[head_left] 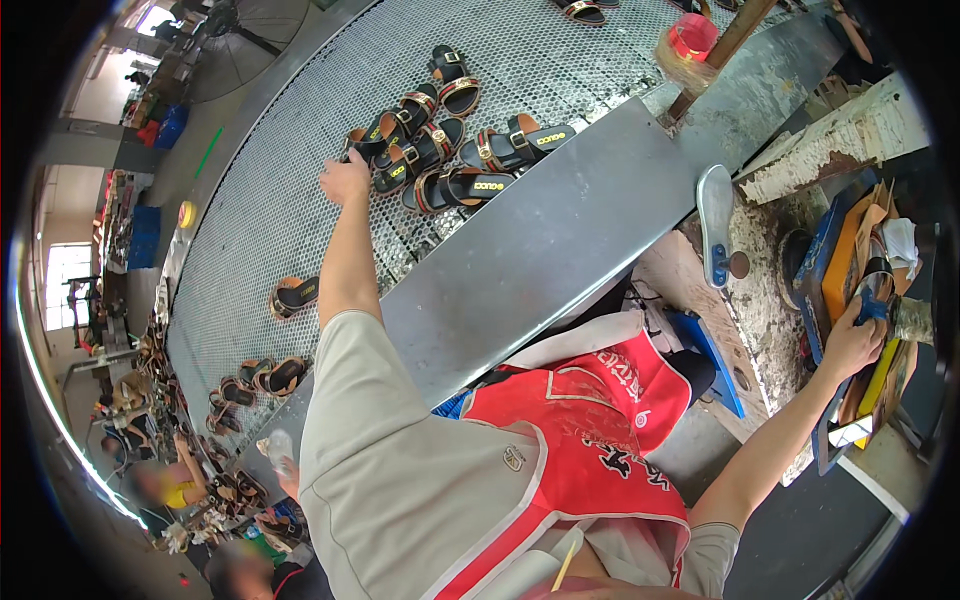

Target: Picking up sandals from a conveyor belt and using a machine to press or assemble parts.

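Observation:
My left hand (345, 178) reaches far out over the round metal mesh table (260, 200) and closes on the heel end of a black sandal (368, 143) with a gold and red strap. Several matching sandals (470, 185) lie in a cluster just right of it. My right hand (850, 340) stretches to the right side and grips a small blue piece (875, 306) at a stack of blue, orange and yellow flat materials (840, 260). I wear a red apron (590, 420) over a beige shirt.
A smooth grey metal sheet (560, 240) borders the mesh. A pale shoe sole (715, 225) stands on the worn bench (770, 300). A red-topped container (690, 40) sits by a wooden post. More sandals (295, 295) lie on the mesh at left; other people work at lower left.

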A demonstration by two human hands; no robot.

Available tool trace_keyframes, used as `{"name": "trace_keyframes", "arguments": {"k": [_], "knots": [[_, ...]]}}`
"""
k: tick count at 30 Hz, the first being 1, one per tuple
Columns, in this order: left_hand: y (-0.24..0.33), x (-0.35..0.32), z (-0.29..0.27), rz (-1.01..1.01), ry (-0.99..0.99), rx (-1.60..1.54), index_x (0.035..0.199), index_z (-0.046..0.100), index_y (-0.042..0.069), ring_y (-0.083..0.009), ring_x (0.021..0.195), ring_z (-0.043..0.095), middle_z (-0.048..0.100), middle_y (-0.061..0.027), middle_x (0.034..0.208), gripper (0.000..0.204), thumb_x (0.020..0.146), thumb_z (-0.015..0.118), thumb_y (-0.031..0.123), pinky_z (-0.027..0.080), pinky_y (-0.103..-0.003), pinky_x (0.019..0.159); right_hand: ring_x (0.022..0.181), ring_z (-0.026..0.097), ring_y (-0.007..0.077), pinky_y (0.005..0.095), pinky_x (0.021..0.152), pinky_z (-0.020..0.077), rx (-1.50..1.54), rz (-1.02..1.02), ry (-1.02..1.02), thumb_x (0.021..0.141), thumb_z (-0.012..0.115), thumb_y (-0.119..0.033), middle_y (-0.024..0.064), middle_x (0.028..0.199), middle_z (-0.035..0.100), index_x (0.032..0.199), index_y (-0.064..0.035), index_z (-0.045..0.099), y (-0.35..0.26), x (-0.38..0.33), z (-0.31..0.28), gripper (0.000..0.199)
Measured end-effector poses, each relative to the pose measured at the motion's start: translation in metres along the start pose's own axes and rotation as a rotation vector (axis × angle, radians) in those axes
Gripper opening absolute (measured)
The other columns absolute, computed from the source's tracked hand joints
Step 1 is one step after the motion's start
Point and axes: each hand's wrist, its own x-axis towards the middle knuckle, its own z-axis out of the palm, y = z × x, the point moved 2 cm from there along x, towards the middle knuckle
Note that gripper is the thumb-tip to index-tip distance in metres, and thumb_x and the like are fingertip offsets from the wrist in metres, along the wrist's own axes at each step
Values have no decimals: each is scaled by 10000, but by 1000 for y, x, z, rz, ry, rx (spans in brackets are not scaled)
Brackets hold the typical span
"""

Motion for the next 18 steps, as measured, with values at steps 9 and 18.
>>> {"name": "trace_keyframes", "arguments": {"k": [9, 18], "knots": [[-3, 74, 29, -294, -202, 35, 1461, 581, 9, -515, 1507, 267, 253, -285, 1653, 666, 969, 526, 455, 277, -708, 1170, 1096, 698, 404, 507, 985, 537, 51, -23, 99, 985, 646, -549, 230, 1176, 746, 1010, 48, 776, -26, 10, 14, 612], [19, 45, -87, 363, 422, -680, 1518, 463, -17, -625, 1487, 213, 95, -490, 1596, 565, 1088, 453, 350, 261, -581, 1230, 1178, 648, 456, 547, 1055, 483, 34, 58, -6, 932, 683, -626, 268, 1206, 711, 1126, 98, 720, -23, 1, -6, 750]]}}
